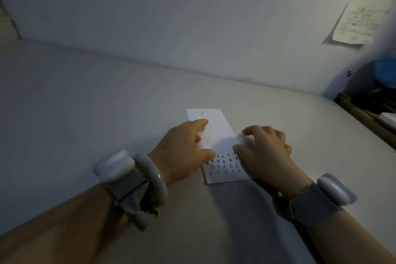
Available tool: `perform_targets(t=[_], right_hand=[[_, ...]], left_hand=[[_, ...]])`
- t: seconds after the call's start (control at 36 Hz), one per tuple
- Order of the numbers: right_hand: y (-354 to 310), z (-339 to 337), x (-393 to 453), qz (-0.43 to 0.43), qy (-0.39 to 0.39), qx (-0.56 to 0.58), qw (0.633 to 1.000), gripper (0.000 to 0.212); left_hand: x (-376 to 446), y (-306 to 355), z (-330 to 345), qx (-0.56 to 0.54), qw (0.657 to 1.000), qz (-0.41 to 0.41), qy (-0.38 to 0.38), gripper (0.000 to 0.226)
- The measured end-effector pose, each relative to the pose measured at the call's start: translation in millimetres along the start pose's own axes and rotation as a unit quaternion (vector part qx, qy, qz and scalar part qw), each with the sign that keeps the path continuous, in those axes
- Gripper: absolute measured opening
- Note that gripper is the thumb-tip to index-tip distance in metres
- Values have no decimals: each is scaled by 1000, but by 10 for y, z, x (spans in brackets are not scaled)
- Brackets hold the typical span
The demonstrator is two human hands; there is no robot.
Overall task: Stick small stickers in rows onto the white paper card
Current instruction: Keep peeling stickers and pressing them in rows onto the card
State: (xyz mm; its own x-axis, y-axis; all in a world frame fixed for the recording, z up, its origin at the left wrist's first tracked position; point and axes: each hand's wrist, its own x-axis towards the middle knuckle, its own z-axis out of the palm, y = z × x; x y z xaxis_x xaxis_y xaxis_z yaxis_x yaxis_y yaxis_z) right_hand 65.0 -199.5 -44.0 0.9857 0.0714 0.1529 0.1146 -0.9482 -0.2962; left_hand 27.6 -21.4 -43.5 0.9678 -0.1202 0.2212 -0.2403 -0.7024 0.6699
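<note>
On the left side of the pale table (85,96), the left hand (182,150) is laid flat, its straight fingers pressed on the left edge of the white paper card (220,135). Small dark stickers (224,164) are seen in rows on the near part of the card, which lies flat between the two hands. At the card's right edge, the right hand (265,150) is rested with loosely curled fingers; nothing is gripped. Handwritten notes (355,25) are fixed to the wall at far right.
</note>
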Motion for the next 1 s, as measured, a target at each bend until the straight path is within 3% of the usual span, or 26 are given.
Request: perform_targets(t=[0.17, 0.36, 0.67, 1.0], right_hand=[[-111, -54, -128, -121, 104, 84, 984, 27], [-194, -22, -200, -228, 173, 127, 950, 15], [-176, 12, -186, -282, 144, 119, 941, 17], [-162, -6, -182, -286, 135, 124, 941, 11]], left_hand=[[28, 8, -2, -100, 993, 1, 66, 42], [27, 33, 25, -170, 985, -1, 17, 31], [6, 67, 71, -208, 978, 18, -15, 54], [-6, 65, 58, -236, 971, 17, -22, 48]])
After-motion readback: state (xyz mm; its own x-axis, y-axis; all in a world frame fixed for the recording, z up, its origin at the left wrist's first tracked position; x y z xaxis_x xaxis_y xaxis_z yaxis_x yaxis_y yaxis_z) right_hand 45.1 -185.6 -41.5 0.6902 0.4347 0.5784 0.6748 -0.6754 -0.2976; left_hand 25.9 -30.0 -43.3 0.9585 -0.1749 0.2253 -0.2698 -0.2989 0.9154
